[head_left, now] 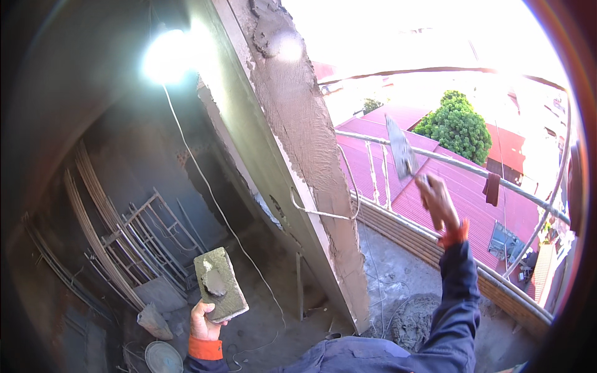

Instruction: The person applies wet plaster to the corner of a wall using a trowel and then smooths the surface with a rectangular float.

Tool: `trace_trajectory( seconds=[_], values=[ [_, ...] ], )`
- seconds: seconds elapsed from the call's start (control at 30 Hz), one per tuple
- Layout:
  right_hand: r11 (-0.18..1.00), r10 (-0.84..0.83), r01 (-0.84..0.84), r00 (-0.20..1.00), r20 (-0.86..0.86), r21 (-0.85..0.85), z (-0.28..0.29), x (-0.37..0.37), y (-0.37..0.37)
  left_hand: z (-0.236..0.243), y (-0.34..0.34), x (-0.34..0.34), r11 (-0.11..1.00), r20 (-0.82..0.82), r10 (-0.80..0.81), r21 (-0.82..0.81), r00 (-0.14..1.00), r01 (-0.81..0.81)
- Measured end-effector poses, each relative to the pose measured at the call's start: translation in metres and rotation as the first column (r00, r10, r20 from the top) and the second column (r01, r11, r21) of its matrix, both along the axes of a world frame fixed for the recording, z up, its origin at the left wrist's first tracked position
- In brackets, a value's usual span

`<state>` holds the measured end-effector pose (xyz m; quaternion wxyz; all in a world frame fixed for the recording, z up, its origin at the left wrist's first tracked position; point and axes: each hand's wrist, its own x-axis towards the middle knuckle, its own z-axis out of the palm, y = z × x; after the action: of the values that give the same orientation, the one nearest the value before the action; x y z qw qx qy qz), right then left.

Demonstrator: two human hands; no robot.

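Note:
My left hand [205,323] grips a rectangular, greenish mortar board [230,292] by its lower end, and a small grey lump of mortar [214,283] sits on its face. Out to the right, my right hand [437,200] is closed round the handle of a pointed trowel [401,149], its blade tilted up and away from me. Between the two hands stands a wall end [311,155] coated in wet-looking grey-brown mortar, with a long straight board [267,137] along its left edge. Neither tool touches the wall.
A bright lamp [171,57] hangs upper left, its white cable [227,221] trailing to the floor. A bent metal rod [323,214] loops round the wall end. Metal frames [152,230] lean at left above a bucket [163,357]. Right are a mortar heap [413,320] and balcony railing [463,165].

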<state>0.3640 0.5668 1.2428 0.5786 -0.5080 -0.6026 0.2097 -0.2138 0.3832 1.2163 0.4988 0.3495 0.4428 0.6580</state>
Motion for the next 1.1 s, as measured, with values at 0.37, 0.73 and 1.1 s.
trace_trajectory(
  seconds=[0.37,0.73,1.1],
  values=[
    [0.909,0.253,-0.243,0.967,0.016,0.340,0.138,-0.144,0.001,0.000,0.059,-0.008,0.997,0.053,-0.059,0.059,0.997,0.056],
    [0.886,0.330,-0.346,0.938,0.103,0.309,0.172,-0.167,0.020,-0.030,0.027,-0.050,0.995,0.040,0.092,-0.045,0.995,-0.090],
    [0.913,0.234,-0.162,0.960,-0.155,0.375,0.241,-0.152,0.065,-0.039,0.045,-0.057,0.996,0.042,0.074,-0.044,0.996,-0.072]
  ],
)
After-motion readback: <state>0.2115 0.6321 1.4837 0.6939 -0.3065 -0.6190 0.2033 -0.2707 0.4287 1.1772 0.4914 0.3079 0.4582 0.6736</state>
